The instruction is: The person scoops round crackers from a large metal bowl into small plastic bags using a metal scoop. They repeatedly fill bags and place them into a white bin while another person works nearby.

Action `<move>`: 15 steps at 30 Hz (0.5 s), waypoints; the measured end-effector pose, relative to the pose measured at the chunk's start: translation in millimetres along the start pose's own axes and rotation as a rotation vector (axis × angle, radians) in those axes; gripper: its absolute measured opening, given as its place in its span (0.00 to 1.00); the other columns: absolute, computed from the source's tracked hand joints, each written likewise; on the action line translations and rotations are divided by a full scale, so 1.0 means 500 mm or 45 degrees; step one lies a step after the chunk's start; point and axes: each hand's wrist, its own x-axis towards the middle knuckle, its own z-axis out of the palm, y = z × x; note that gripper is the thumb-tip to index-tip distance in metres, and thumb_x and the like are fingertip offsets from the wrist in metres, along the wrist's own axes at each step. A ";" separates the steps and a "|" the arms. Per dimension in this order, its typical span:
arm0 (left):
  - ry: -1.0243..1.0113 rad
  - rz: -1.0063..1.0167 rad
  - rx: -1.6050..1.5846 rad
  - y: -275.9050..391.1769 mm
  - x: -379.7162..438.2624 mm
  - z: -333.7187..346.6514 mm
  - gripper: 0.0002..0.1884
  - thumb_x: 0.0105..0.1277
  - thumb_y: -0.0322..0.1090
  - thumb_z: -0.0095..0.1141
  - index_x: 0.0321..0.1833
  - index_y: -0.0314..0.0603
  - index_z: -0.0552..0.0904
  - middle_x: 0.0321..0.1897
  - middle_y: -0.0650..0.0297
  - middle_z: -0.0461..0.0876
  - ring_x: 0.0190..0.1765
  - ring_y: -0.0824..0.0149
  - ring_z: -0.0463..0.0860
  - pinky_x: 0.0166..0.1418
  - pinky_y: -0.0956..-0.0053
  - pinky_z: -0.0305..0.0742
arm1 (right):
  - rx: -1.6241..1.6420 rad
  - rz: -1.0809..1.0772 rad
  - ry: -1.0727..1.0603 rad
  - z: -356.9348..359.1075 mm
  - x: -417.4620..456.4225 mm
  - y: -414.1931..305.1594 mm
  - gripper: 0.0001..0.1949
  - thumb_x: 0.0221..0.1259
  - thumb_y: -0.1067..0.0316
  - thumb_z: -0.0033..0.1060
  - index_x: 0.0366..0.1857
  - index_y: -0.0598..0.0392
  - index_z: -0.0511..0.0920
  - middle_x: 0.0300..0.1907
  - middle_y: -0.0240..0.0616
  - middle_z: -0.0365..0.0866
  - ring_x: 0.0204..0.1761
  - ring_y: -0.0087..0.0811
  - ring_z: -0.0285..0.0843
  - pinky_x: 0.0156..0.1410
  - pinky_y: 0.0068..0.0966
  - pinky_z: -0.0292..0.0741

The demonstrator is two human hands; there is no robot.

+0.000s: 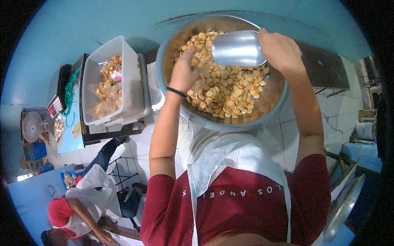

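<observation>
My right hand grips the handle of a shiny metal scoop, its mouth pointing left. The scoop is over a large round metal basin holding many small, round, pale-brown crackers or chips. On the basin's left side, my left hand reaches in over the crackers, thumb and fingers around what looks like a clear plastic bag. The bag's outline is hard to make out against the crackers. A dark braided band circles my left wrist.
Left of the basin, a translucent plastic bin holds several bagged crackers. Beyond it are green plastic ties, a digital scale and a fan. A co-worker sits at lower left. A blue wall rises behind the basin.
</observation>
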 end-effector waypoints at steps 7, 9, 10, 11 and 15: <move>0.151 -0.381 -0.606 0.018 -0.027 -0.158 0.31 0.59 0.15 0.44 0.70 0.32 0.65 0.67 0.58 0.69 0.32 0.77 0.79 0.32 0.84 0.78 | 0.350 0.103 -0.350 0.314 -0.051 -0.039 0.17 0.67 0.65 0.42 0.59 0.49 0.63 0.41 0.55 0.82 0.44 0.53 0.83 0.46 0.50 0.78; 0.206 -0.208 -0.630 0.046 -0.058 -0.197 0.31 0.60 0.16 0.43 0.70 0.32 0.64 0.70 0.56 0.66 0.32 0.80 0.78 0.31 0.86 0.77 | 0.421 0.084 -0.395 0.422 -0.080 -0.071 0.21 0.65 0.65 0.45 0.62 0.47 0.62 0.43 0.56 0.81 0.44 0.54 0.82 0.47 0.49 0.77; 0.246 -0.170 -0.634 0.061 -0.071 -0.214 0.31 0.60 0.16 0.43 0.70 0.32 0.64 0.70 0.55 0.65 0.32 0.81 0.78 0.31 0.86 0.76 | 0.424 0.088 -0.436 0.463 -0.095 -0.085 0.22 0.64 0.65 0.47 0.63 0.46 0.61 0.43 0.55 0.81 0.44 0.54 0.81 0.47 0.49 0.77; 0.284 -0.097 -0.648 0.076 -0.083 -0.229 0.31 0.60 0.17 0.42 0.70 0.32 0.64 0.70 0.55 0.65 0.32 0.82 0.77 0.30 0.87 0.76 | 0.407 0.116 -0.501 0.494 -0.109 -0.098 0.24 0.63 0.66 0.49 0.64 0.45 0.60 0.44 0.55 0.81 0.44 0.55 0.81 0.47 0.48 0.77; 0.422 -0.139 -0.531 0.125 -0.112 -0.267 0.31 0.59 0.16 0.42 0.70 0.32 0.65 0.70 0.55 0.65 0.32 0.84 0.76 0.29 0.89 0.75 | 0.540 -0.047 -0.598 0.558 -0.157 -0.188 0.30 0.60 0.67 0.55 0.67 0.44 0.57 0.39 0.54 0.81 0.40 0.52 0.82 0.46 0.47 0.76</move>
